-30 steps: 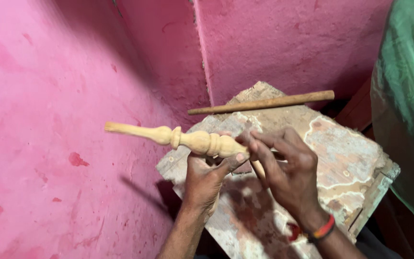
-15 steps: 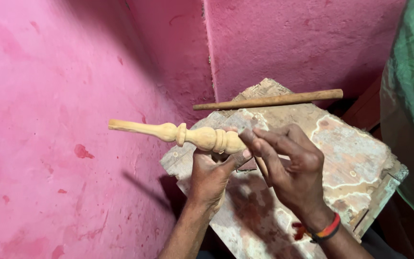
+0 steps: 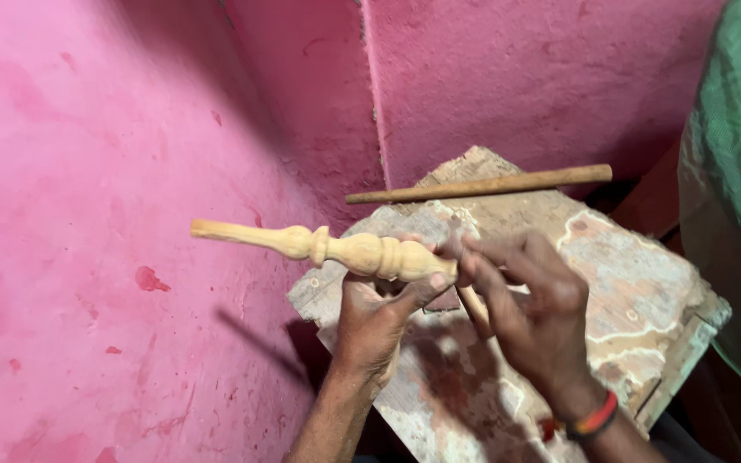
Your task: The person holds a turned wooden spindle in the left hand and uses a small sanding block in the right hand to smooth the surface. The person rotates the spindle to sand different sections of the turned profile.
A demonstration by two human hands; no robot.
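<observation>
Against pink walls [image 3: 113, 171], over the near-left corner of a worn board surface [image 3: 636, 283], the left hand [image 3: 375, 321] clasps a fully shaped turned wooden spindle [image 3: 336, 250] while the right hand [image 3: 529, 313] pinches its end, apparently finishing; a plain stick [image 3: 482, 184] lies untouched along the far edge.

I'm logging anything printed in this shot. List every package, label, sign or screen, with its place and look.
None in view: only a turned wooden spindle held by the left hand and right hand, a worn board, a plain stick and pink walls.
</observation>
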